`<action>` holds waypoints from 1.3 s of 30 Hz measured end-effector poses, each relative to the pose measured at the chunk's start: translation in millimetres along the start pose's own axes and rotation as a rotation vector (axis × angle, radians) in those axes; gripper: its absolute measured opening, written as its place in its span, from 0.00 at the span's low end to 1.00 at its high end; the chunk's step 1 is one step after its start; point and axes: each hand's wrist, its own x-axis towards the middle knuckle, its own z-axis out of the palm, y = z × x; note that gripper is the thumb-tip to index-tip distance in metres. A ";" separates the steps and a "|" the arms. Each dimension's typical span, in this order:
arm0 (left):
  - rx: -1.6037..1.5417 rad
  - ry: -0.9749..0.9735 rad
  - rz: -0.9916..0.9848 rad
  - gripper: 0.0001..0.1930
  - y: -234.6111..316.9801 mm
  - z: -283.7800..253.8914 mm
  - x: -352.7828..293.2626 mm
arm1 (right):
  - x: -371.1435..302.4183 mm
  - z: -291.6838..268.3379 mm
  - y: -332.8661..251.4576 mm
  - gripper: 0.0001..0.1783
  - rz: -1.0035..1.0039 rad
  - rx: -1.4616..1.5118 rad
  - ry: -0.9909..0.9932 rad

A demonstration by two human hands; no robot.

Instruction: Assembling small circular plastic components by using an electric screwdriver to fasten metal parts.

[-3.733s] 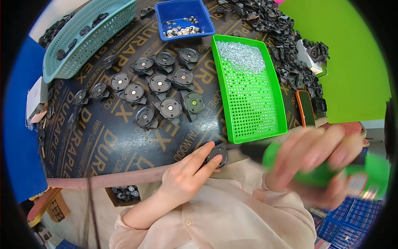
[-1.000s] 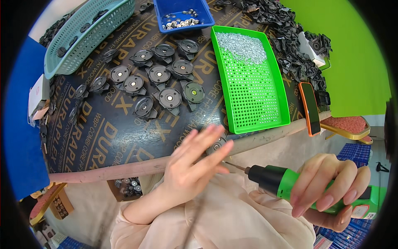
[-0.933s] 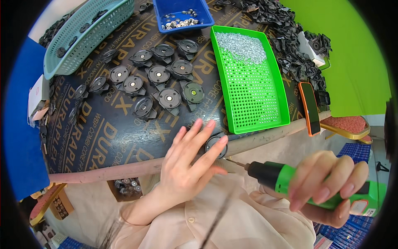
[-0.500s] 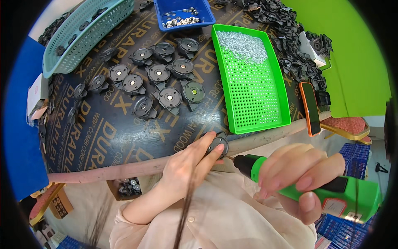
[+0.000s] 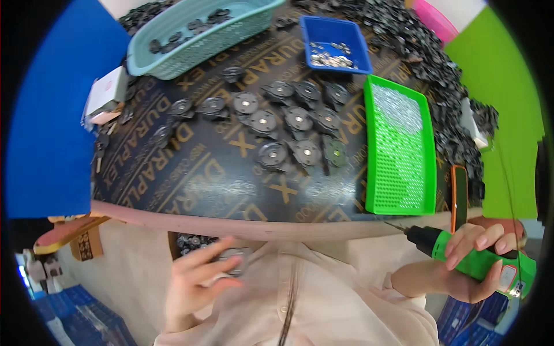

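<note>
My right hand [image 5: 476, 254] is wrapped round a green and black electric screwdriver [image 5: 427, 239], its thin bit pointing left at the table's front edge. Below that edge, my left hand [image 5: 193, 279] is smeared by motion, with a dark round plastic part [image 5: 235, 261] between its fingers. Just behind this hand, a cardboard box [image 5: 173, 247] holds several similar parts. On the black table, several dark disc-shaped parts [image 5: 272, 154] with pale centres lie in loose rows. A bright green perforated tray [image 5: 372, 173] stands on their right, with a heap of small silvery screws [image 5: 398, 109] at its far end.
Small metal pieces lie in a blue tray [image 5: 309, 34] at the back. A pale teal basket [image 5: 173, 68] with dark parts stands far left, near a white box [image 5: 108, 92]. An orange-edged phone [image 5: 459, 196] lies right of the green tray, before piled black parts [image 5: 427, 63].
My left hand has moved left and down from the table's edge with the round part, away from the screwdriver bit. My right hand has shifted right with the screwdriver. The view has shifted too.
</note>
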 end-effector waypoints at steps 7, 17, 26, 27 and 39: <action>0.797 0.612 -0.054 0.25 -44.6 -43.7 47.3 | 2.9 -4.6 10.0 0.14 0.007 -0.064 -0.041; 0.542 0.602 -0.109 0.12 -80.7 -61.9 91.8 | 38.4 -26.7 51.0 0.14 0.030 -0.210 0.239; 0.128 0.050 0.524 0.16 11.3 87.2 106.1 | 49.7 -15.7 87.2 0.09 0.083 -0.221 0.241; 0.032 -0.018 0.474 0.16 20.3 94.3 112.0 | 48.8 -16.9 92.5 0.09 0.066 -0.232 0.241; 0.100 -0.016 0.492 0.16 22.6 111.0 112.3 | 48.1 -12.3 93.5 0.07 0.082 -0.261 0.189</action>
